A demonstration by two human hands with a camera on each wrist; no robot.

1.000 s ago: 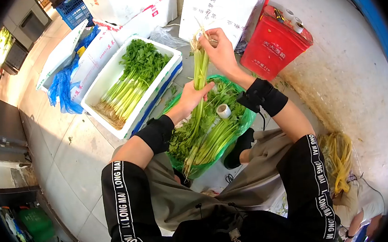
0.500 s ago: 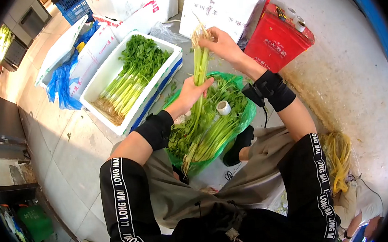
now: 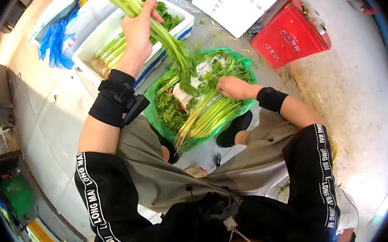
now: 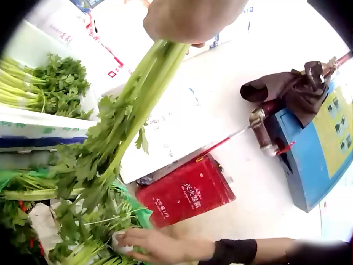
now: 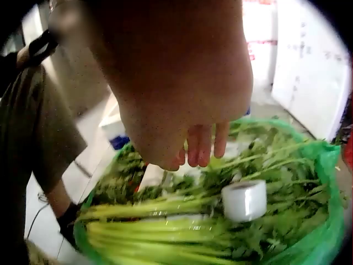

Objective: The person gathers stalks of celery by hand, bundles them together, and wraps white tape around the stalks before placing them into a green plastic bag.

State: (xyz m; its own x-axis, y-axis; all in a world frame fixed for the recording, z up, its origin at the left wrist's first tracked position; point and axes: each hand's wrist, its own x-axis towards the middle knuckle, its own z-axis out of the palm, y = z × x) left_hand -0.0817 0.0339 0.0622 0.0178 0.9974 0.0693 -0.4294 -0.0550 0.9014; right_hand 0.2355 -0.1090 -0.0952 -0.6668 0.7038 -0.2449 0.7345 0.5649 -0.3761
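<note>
The left hand (image 3: 137, 31) grips a bunch of celery (image 3: 168, 42) around its stalks, raised above the white foam box, leaves hanging toward the green bag (image 3: 248, 65). The left wrist view shows the same bunch (image 4: 144, 91) slanting down from the hand (image 4: 193, 19). Over the bag is the right hand (image 3: 235, 88); the right wrist view shows its fingers (image 5: 201, 144) loosely extended, holding nothing. A white roll (image 5: 244, 200) lies on the leaves just beyond them. More celery stalks (image 3: 212, 118) lie in the bag.
A white foam box (image 3: 80, 61) with celery stands at the back left, beside blue plastic (image 3: 56, 45). Behind the bag are a white lid with writing (image 3: 241, 1) and a red bucket (image 3: 288, 36). Shoes (image 3: 235, 129) flank the bag.
The left hand has carried the bunch up and to the left. The right hand has let go of its root end and come down over the bag. The head view has shifted.
</note>
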